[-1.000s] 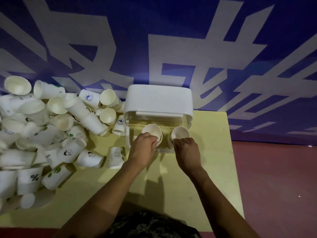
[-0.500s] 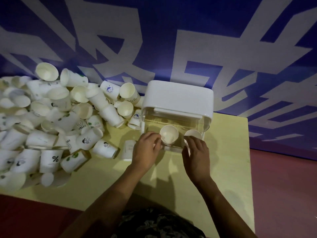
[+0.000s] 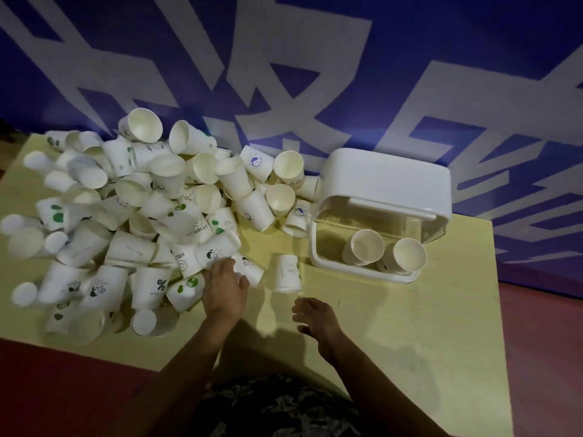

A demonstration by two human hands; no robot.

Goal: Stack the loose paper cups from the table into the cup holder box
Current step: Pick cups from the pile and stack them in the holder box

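The left hand (image 3: 224, 290) rests with loose fingers on a cup (image 3: 249, 269) at the pile's (image 3: 126, 222) near edge; the right hand (image 3: 317, 316) hovers relaxed, empty, just below an upturned cup (image 3: 286, 272), with the cup holder box (image 3: 383, 212) farther right on the table (image 3: 410, 342)

Heap of white matt paper cups (image 3: 132, 222), smooth walls, some with green or dark printed marks. White glossy plastic cup holder box (image 3: 386, 184), smooth lid on top, clear see-through plastic walls below, light sheen along edges. Two plain white paper cups (image 3: 367, 247) inside it, matt. Pale yellow flat worktop (image 3: 394, 326), matt, smooth, looks like painted board. Blue and white banner backdrop (image 3: 315, 74), smooth, slight sheen. Dark red floor (image 3: 542, 342), matt. Dark patterned cloth garment (image 3: 284, 408) at bottom, soft, creased.
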